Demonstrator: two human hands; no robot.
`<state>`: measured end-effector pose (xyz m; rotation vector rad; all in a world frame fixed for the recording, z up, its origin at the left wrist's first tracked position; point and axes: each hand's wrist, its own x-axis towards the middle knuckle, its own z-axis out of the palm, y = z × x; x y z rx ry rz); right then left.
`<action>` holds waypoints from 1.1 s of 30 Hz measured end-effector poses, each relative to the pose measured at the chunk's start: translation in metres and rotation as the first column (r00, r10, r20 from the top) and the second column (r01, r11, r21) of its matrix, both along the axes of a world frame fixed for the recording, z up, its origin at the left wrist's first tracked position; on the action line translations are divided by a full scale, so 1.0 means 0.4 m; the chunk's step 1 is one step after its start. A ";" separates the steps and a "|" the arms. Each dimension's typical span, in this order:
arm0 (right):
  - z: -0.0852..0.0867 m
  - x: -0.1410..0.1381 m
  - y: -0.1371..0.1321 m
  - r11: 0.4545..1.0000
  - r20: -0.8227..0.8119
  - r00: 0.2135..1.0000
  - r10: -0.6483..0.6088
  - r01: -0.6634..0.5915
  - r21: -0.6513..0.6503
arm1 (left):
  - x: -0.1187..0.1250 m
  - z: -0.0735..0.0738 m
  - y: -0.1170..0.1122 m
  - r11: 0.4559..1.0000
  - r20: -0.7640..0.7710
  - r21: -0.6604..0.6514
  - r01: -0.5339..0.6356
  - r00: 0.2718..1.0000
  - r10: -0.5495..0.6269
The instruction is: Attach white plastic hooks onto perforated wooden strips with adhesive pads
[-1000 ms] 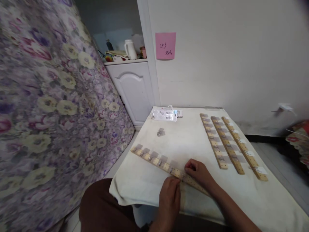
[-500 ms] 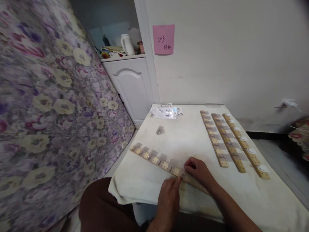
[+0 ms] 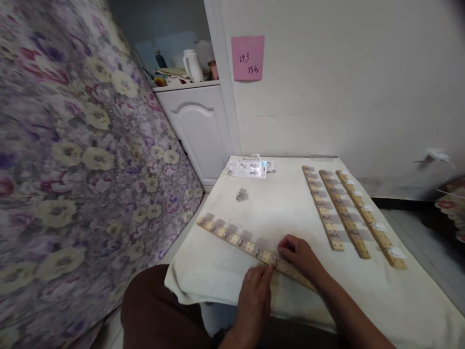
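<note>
Matt wooden strip [image 3: 238,239], metal clips [image 3: 257,252]

Off-white plaster wall [image 3: 345,87] bearing pink sticky note [image 3: 247,57], white cabinet [image 3: 198,128] with arched door panel, white jug [image 3: 189,65] and clutter on its top, purple floral fabric [image 3: 72,145] filling left side, grey floor [image 3: 417,228] at right, soft even light.

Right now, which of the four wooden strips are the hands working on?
The slanted strip nearest the person: left hand and right hand both touch it. The three other strips lie side by side farther right, untouched.
</note>
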<state>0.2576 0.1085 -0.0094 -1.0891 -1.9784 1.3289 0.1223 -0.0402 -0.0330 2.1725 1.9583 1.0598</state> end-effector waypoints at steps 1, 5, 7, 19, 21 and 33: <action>0.000 0.000 0.000 1.000 0.004 1.000 0.001 -0.001 0.001 | 0.000 0.000 0.000 1.000 -0.003 -0.005 0.002 1.000 -0.002; -0.002 0.002 0.000 1.000 0.015 1.000 -0.005 0.005 -0.005 | 0.001 0.002 0.000 1.000 -0.009 -0.006 -0.003 1.000 0.003; -0.002 0.002 -0.001 1.000 0.011 1.000 -0.009 0.009 -0.009 | 0.002 0.001 0.000 1.000 -0.010 -0.004 0.000 1.000 0.000; -0.003 0.001 -0.001 1.000 0.023 1.000 -0.020 0.020 0.004 | 0.004 -0.002 0.001 1.000 -0.012 -0.009 -0.015 1.000 0.014; -0.004 0.001 -0.002 1.000 0.023 1.000 -0.020 0.020 0.007 | 0.005 -0.002 0.001 1.000 -0.020 -0.012 -0.015 1.000 0.014; -0.008 0.003 -0.001 1.000 0.008 1.000 -0.016 0.016 0.008 | 0.005 -0.003 0.004 0.999 -0.066 0.033 -0.018 0.998 0.020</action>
